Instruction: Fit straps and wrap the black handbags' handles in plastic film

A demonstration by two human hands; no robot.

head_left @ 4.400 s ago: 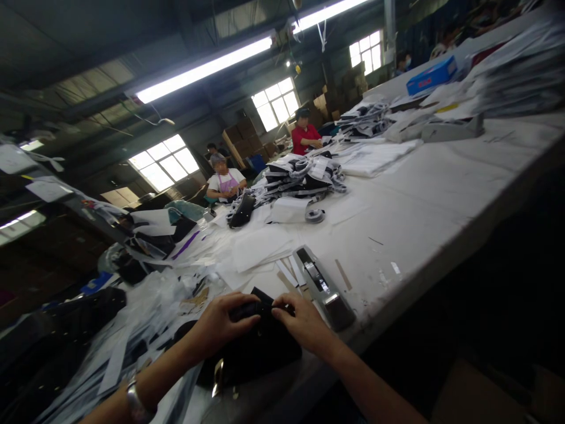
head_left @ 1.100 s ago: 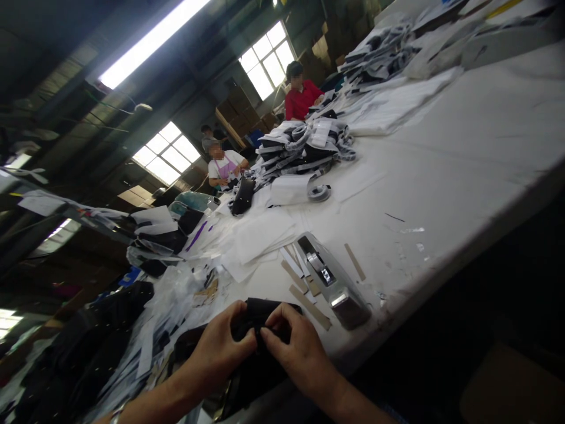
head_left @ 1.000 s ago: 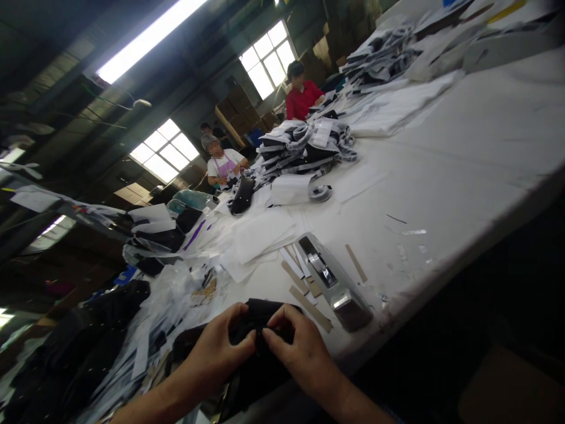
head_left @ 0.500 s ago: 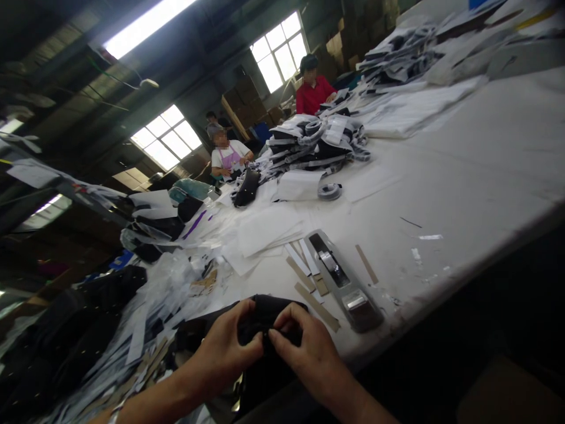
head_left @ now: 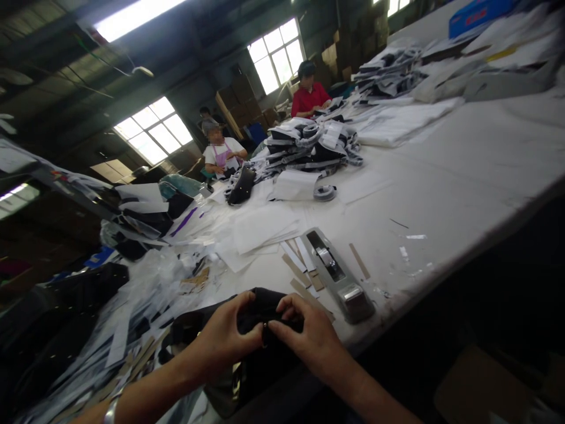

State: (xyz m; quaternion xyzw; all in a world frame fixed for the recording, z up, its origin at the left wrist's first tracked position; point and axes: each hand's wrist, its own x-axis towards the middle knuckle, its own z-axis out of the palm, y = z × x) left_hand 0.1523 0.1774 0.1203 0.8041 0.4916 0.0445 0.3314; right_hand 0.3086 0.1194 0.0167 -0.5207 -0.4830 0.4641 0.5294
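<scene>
Left hand (head_left: 229, 330) and right hand (head_left: 311, 330) are pinching, grips clamped, a black article (head_left: 271, 371) at the near edge of the worktop (head_left: 432, 182). Tape dispenser (head_left: 339, 275) is lying beside the right hand.

No lettering can be read: the red marking (head_left: 475, 16) on the blue rectangular box (head_left: 492, 13) near the long white table's (head_left: 424, 182) far edge is too small and blurred.

The room is rather dim, under a dark ceiling (head_left: 48, 35). A long tube lamp (head_left: 138, 19) gives white light. In the far wall (head_left: 189, 82) are bright windows (head_left: 155, 131), divided into panes. Brown boxes (head_left: 241, 97) are piled between two of them. A white tabletop (head_left: 424, 176) stands in front.
</scene>
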